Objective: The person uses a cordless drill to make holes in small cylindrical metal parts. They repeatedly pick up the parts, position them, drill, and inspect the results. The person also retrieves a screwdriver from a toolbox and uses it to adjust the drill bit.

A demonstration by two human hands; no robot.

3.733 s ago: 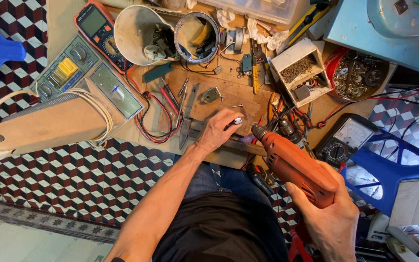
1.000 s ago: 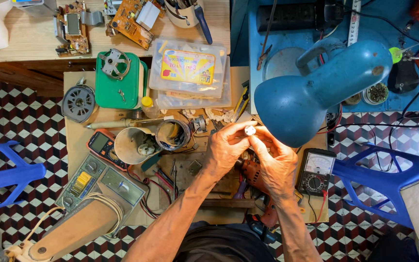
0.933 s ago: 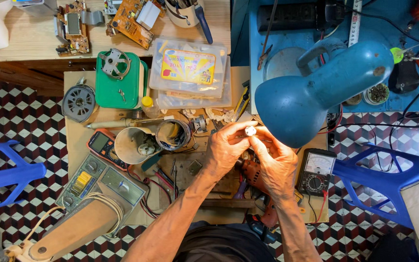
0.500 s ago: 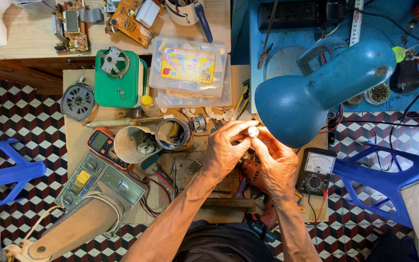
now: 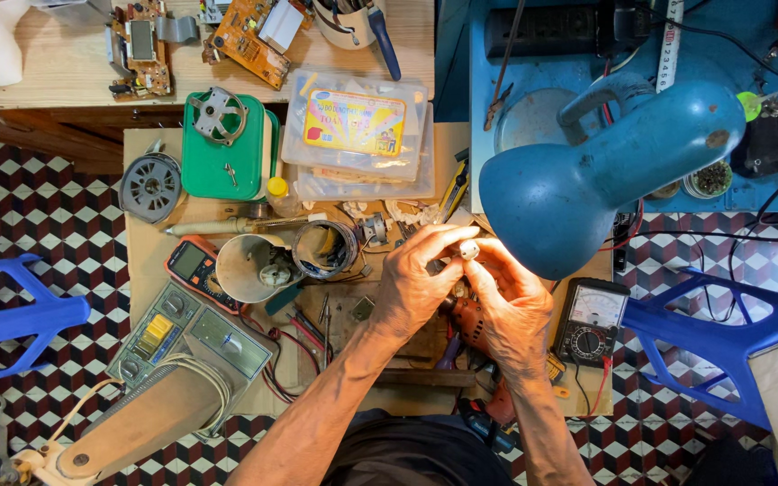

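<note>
- Small white part [image 5: 468, 248]: pinched between the fingertips of both hands, raised above the middle of the low wooden table [image 5: 141, 270], just beneath the shade of the blue desk lamp [image 5: 587, 184]. Too small to tell what kind of part it is.
- Left hand [image 5: 416, 288]: fingers drawn together around the part from the left, thumb and forefinger clamped on it.
- Right hand [image 5: 515, 301]: fingers curled close, fingertips meeting the part from the right; it appears to share the hold, though how firmly cannot be told.
- Change: a few seconds ago the right hand held a red drill and the left pressed on the table top; now the red drill [image 5: 470, 319] lies on the table below the hands, partly hidden by them. Over the last second the hands have barely moved.
- Reading: the work seems to have gone from drilling to close handling of the part under the lamp light.
- Nearby: black meter [image 5: 591, 320] just right of the right hand; metal cup [image 5: 254, 267] and roll of tape [image 5: 326, 249] to the left; green box [image 5: 227, 148] farther left and far.
</note>
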